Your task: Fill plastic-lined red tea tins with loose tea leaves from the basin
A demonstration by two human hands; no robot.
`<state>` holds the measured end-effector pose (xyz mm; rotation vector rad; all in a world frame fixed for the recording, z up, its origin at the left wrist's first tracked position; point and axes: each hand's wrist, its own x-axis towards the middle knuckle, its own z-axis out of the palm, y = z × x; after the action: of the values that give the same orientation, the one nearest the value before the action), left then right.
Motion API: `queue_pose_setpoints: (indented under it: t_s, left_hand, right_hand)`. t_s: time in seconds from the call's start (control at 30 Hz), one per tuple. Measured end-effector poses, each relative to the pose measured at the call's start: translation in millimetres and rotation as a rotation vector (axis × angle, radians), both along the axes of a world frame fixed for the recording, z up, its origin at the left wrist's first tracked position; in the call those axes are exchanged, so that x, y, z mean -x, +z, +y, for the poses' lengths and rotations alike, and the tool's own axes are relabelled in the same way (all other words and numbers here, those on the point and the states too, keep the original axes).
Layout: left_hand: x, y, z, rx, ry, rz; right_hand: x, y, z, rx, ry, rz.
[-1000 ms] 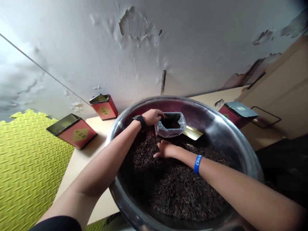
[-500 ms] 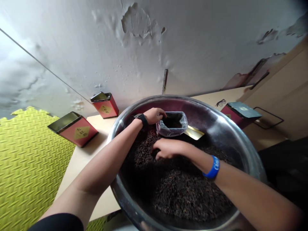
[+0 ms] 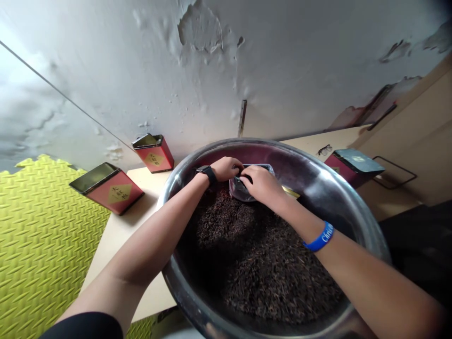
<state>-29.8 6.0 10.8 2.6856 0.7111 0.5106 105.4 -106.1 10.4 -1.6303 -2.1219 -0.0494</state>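
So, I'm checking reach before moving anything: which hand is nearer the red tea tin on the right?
Right hand: it is on the right side of the plastic bag, closest to the red tea tin. Left hand: at the bag's left edge, farther from the tin.

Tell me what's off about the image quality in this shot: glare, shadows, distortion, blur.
In the head view, glare streaks across the right inner side of the steel bowl, the tea leaves sink into dark shadow, the wall washes out towards the upper left, and the wide lens bends the scene, tilting the wall's lines; no strong blur shows.
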Motion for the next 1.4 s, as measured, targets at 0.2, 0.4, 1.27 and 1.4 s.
queue_pose_setpoints:
  t_s: [0.2,0.4,1.27,1.4]
  left_hand:
    - [1,-0.1,-1,0.011,0.016,-0.011]
    - [0,0.9,-3,0.006,0.035,-0.003]
    - [3,2.1,0,0.014,0.025,0.019]
    - [3,3.6,0,0.024,0.005,0.038]
  right_hand:
    - [43,-10.7,-29,0.432,0.403,-0.038]
    - [24,-57.6,-6,0.838,0.074,-0.316]
    - [31,14.9,-17,0.673,0.435,0.153]
    - [6,26.9,-2,0.397,0.278,0.256]
